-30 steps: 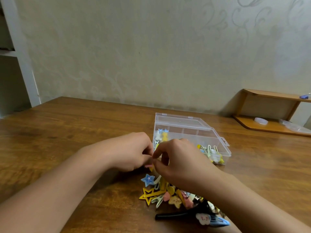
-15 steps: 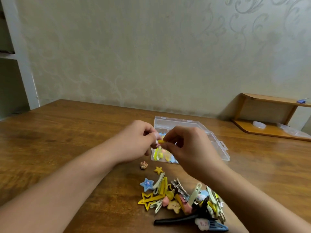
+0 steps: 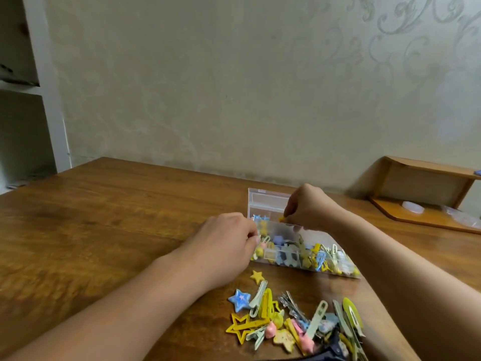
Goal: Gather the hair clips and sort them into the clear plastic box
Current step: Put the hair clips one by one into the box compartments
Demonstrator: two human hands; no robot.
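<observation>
From the head view, your right hand (image 3: 311,208) pinches a small yellow clip (image 3: 281,219) over the far compartments of the clear plastic box (image 3: 263,201), while your left hand (image 3: 223,246) curls at the box's near-left corner; whether it holds anything, you can't tell. Those clips look light, stiff and slick, so pinch across the flat faces. The loose pile (image 3: 294,321) sits just in front of the box, with bare table (image 3: 104,217) wide open to your left.
</observation>
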